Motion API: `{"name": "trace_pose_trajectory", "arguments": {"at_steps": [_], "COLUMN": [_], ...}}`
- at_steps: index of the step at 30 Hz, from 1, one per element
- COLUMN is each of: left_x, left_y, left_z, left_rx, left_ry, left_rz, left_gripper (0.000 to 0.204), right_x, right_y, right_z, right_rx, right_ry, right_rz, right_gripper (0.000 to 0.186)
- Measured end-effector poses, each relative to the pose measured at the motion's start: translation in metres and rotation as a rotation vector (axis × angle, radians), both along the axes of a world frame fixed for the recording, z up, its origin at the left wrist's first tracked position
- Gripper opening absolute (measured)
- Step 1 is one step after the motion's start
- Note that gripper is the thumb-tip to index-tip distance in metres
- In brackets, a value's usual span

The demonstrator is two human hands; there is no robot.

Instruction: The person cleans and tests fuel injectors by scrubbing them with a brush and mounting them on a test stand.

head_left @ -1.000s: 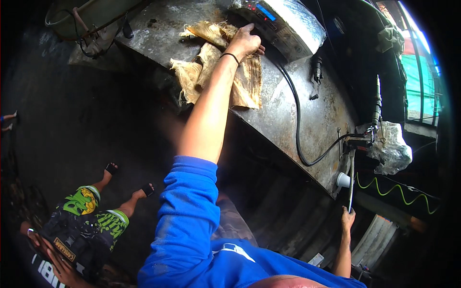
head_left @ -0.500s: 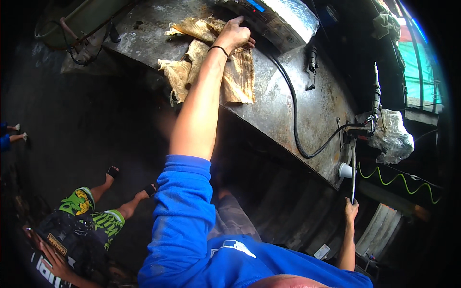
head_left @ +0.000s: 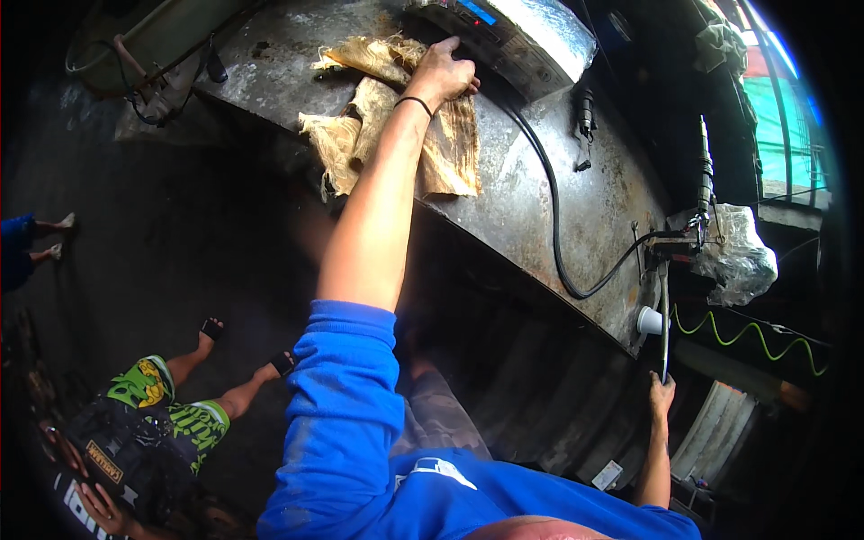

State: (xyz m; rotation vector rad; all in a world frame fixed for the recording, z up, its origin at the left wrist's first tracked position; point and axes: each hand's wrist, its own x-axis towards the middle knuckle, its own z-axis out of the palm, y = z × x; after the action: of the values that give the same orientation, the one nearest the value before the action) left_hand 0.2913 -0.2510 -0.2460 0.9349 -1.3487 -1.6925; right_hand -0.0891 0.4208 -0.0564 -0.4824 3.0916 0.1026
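At the far left, the bare lower legs of a person [head_left: 54, 238] are seen on the dark floor [head_left: 162, 252]. Farther right and lower, patterned shorts and black footwear are worn by another person [head_left: 193, 418]. Above them, a greenish basin [head_left: 166, 40] is placed beyond the left end of the metal surface [head_left: 517, 211]. Ragged tan sheets [head_left: 454, 148] are spread toward that left end, with part of them hanging over the near edge.

Above the sheets, the left hand [head_left: 441, 74] is reached out, a dark band worn at the wrist. Its index finger is extended to the front of a box [head_left: 531, 54] with a blue display, at the far edge of the surface; the other fingers are loosely curled — whether anything is held under them, or the box is actually touched, cannot be told. From below the box, a black hose [head_left: 556, 243] is looped across the surface toward its right edge. A dark cylindrical part [head_left: 586, 112] is laid just right of the box.

By the near right corner, a white cup [head_left: 649, 320] is seen. Just beside it, a metal lever [head_left: 664, 324] slants down from a fixture at the right edge — its lower end is gripped by the right hand [head_left: 661, 393], fingers wrapped around it. Above the lever, a slim metal injector-like piece [head_left: 705, 184] is mounted upright, with a bundle in clear plastic [head_left: 738, 256] beside it. A coiled green hose [head_left: 756, 340] is strung farthest right.
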Motion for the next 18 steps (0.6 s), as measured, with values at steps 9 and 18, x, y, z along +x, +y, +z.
{"name": "trace_pose_trajectory", "arguments": {"at_steps": [9,18], "left_x": [-0.003,-0.011], "left_y": [0.004,0.022], "left_z": [0.002,-0.006], "left_rx": [-0.058,-0.656], "left_ry": [-0.123,-0.421], "left_rz": [0.057,0.262], "left_gripper": [0.059,0.045], "right_x": [-0.028,0.004], "right_y": [0.027,0.004], "right_z": [-0.008,-0.005], "right_rx": [0.014,0.444], "right_ry": [0.049,0.419], "right_rz": [0.026,0.128], "right_gripper": [0.072,0.064]}}
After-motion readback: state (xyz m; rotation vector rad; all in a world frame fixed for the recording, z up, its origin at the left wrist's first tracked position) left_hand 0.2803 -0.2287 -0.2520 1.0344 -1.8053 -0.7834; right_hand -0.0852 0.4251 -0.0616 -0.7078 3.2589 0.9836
